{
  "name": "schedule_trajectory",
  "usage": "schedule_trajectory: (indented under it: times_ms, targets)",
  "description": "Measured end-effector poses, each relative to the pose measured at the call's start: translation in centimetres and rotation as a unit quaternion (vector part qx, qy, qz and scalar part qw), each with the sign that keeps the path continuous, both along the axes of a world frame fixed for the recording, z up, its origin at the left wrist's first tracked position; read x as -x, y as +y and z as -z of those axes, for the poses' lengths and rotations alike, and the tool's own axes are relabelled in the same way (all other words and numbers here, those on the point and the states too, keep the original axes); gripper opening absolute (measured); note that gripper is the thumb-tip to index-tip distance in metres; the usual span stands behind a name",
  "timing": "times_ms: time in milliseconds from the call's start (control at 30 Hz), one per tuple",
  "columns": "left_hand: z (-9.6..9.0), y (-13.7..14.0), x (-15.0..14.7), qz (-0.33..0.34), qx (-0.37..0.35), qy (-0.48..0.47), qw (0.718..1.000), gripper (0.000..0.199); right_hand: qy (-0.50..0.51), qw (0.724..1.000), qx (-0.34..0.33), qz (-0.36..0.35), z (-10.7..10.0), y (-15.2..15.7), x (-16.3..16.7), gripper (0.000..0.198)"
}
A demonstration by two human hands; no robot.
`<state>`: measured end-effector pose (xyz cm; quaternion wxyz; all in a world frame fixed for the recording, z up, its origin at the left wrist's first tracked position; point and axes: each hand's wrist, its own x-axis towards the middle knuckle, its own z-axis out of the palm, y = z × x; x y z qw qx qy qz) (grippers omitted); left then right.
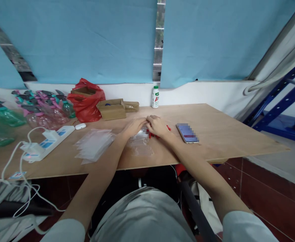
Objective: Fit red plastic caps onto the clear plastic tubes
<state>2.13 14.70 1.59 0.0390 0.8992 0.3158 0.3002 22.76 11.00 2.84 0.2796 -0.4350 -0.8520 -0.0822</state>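
Observation:
My left hand (135,127) and my right hand (157,125) meet at the fingertips above the middle of the table. Their fingers are bent and pressed together, and whatever lies between them is too small to make out. Thin clear plastic tubes (140,148) lie in a row on the tabletop just below my hands. Several small red pieces (152,135) are partly hidden under my right hand, and one red piece (168,127) sits just to its right. Left of my left forearm is a fanned stack of clear plastic bags (94,144).
A phone (187,133) lies to the right on the wooden table (228,134). Toward the wall stand a white bottle (155,97), a cardboard box (111,110) and a red bag (87,104). Spray bottles (46,114) and a power strip (53,143) with cables occupy the left.

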Motion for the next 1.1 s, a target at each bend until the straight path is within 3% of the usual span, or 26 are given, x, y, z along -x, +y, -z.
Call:
schedule_trajectory:
  times_ms: [233, 400, 600, 833, 1100]
  targets:
    - [-0.1, 0.1, 1.6, -0.061, -0.019, 0.009, 0.998, 0.035, 0.119, 0.987, 0.007, -0.109, 1.5, 2.2, -2.0, 0.014]
    - [0.4, 0.2, 1.0, -0.018, 0.032, -0.005, 0.999, 0.04, 0.14, 0.979, 0.021, -0.145, 1.7, 2.5, -2.4, 0.009]
    - [1.2, 0.5, 0.2, -0.035, 0.061, -0.032, 0.997, 0.044, 0.202, 0.974, 0.032, -0.097, 1.5, 2.2, -1.5, 0.009]
    - [-0.1, -0.4, -1.0, -0.022, 0.078, -0.104, 0.991, 0.044, 0.357, 0.929, 0.08, -0.062, -0.2, 1.3, -0.8, 0.022]
    - [-0.8, -0.6, -2.2, -0.024, 0.061, -0.111, 0.992, 0.04, 0.384, 0.921, 0.059, -0.036, -0.6, 0.7, -0.4, 0.024]
